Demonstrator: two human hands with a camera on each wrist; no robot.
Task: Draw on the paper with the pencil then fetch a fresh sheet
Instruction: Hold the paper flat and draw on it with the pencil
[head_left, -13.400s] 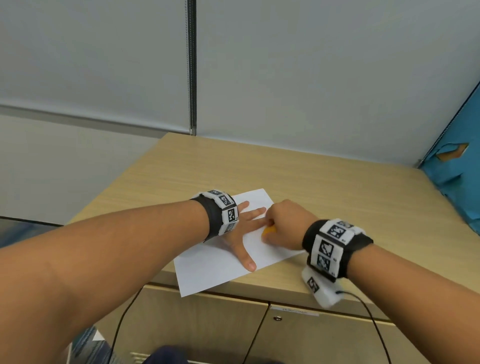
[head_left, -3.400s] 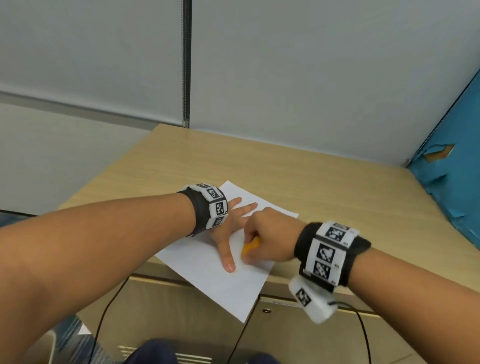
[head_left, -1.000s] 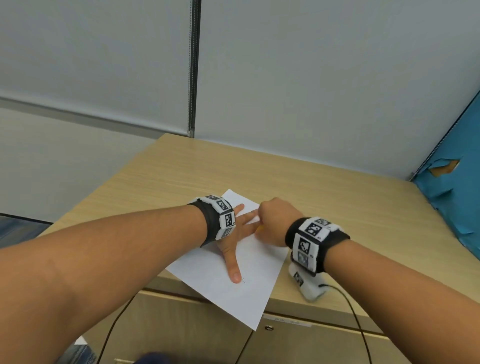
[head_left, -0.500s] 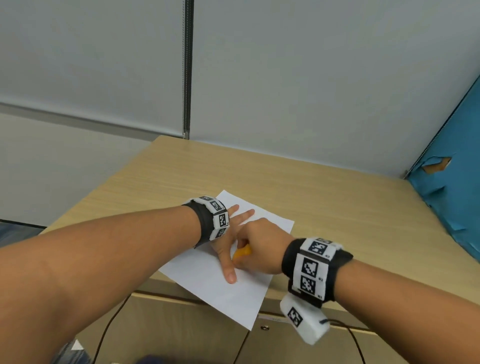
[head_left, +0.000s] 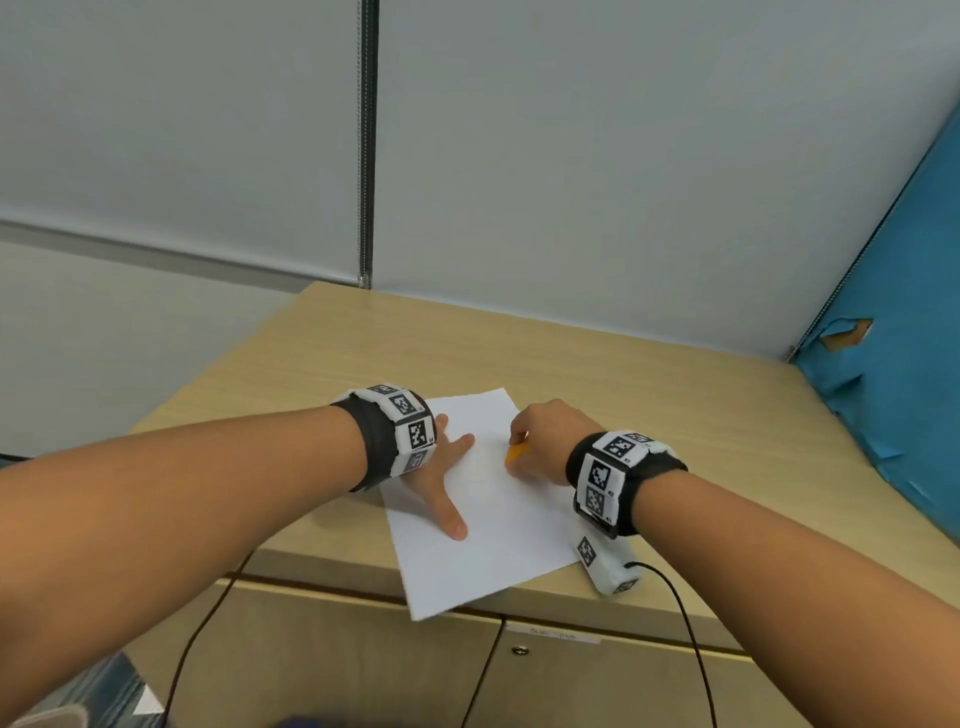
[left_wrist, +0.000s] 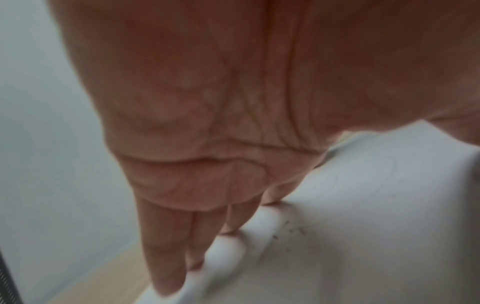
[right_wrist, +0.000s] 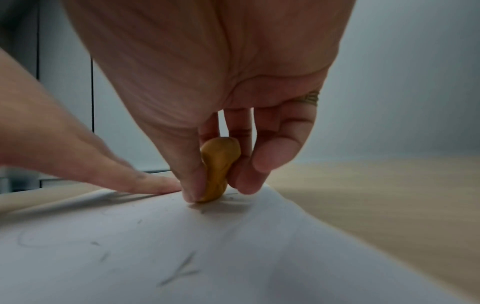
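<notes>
A white sheet of paper (head_left: 498, 525) lies on the wooden desk (head_left: 675, 415), its near corner hanging over the front edge. My left hand (head_left: 441, 478) presses flat on the sheet's left side with fingers spread. My right hand (head_left: 535, 441) pinches a stubby orange piece (head_left: 515, 453) and holds its tip against the sheet's far right part. In the right wrist view the rounded orange stub (right_wrist: 219, 168) sits between thumb and fingers on the paper (right_wrist: 182, 257). Faint pencil lines and dark crumbs mark the sheet. The left wrist view shows straight fingers (left_wrist: 166, 257) on the paper (left_wrist: 363, 205).
The desk stands against a grey wall (head_left: 571, 156), with a torn blue partition (head_left: 893, 364) on the right. Cabinet doors (head_left: 337, 665) are below the front edge. Cables (head_left: 685, 623) hang from both wrists. The back and right of the desk are bare wood.
My right hand has moved away to the right, opening a gap to the left hand's fingers. The sheet has turned a little under the left hand.
</notes>
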